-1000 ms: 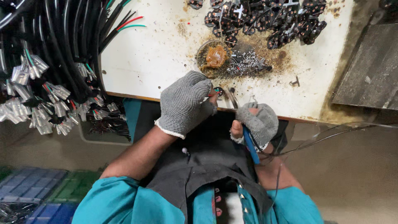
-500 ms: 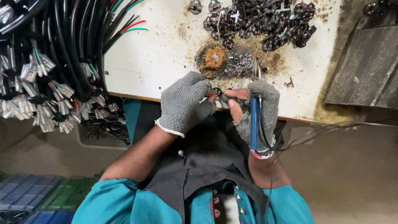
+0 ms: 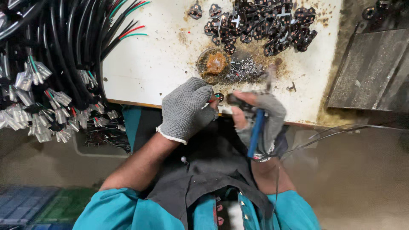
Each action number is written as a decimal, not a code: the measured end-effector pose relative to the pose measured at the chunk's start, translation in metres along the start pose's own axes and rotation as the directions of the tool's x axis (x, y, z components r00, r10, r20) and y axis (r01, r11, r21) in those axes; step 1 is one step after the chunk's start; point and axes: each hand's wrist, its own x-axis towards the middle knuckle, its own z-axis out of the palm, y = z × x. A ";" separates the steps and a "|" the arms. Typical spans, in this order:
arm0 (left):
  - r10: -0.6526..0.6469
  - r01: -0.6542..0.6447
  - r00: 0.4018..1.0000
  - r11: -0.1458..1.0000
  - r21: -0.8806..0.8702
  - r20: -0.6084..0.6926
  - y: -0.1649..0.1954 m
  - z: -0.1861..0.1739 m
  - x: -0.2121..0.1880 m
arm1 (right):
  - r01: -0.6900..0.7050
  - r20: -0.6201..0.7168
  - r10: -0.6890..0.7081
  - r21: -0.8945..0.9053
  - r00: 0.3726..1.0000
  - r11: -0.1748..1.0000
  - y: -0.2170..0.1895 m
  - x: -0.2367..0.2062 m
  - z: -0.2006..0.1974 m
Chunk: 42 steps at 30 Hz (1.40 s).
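My left hand point(image 3: 186, 107), in a grey knit glove, pinches a small dark round part with red and green wire ends point(image 3: 218, 97) at the front edge of the white table point(image 3: 162, 64). My right hand point(image 3: 260, 117), also in a grey glove with bare fingertips, grips a blue-handled tool point(image 3: 257, 130) whose tip points up toward the table. Its thumb and fingers touch a dark piece point(image 3: 234, 100) right beside the left hand's part. Both hands meet just off the table edge above my dark apron point(image 3: 204, 174).
A pile of small dark parts point(image 3: 264, 25) lies at the table's back. A round dish of brown paste point(image 3: 216, 63) and a heap of tiny metal bits point(image 3: 245, 70) sit just beyond my hands. Bundles of black cables with terminals point(image 3: 47, 85) hang on the left. A grey slab point(image 3: 370, 72) lies on the right.
My right hand rose from below the table edge with the blue-handled tool and closed in on the left hand. The left hand stayed at the table edge.
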 end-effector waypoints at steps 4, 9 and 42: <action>-0.001 0.001 0.999 1.000 0.000 -0.035 0.002 -0.001 0.000 | -0.063 -0.260 0.122 0.225 0.958 0.972 0.014 0.010 -0.009; -0.012 0.012 1.000 1.000 -0.014 -0.007 0.003 -0.004 -0.001 | 0.042 -0.198 -0.002 0.199 0.980 0.979 0.054 0.026 -0.016; 0.012 -0.012 1.000 0.999 0.031 -0.016 0.005 -0.003 0.002 | 0.149 0.078 -0.126 -0.505 0.989 0.850 0.013 0.024 -0.012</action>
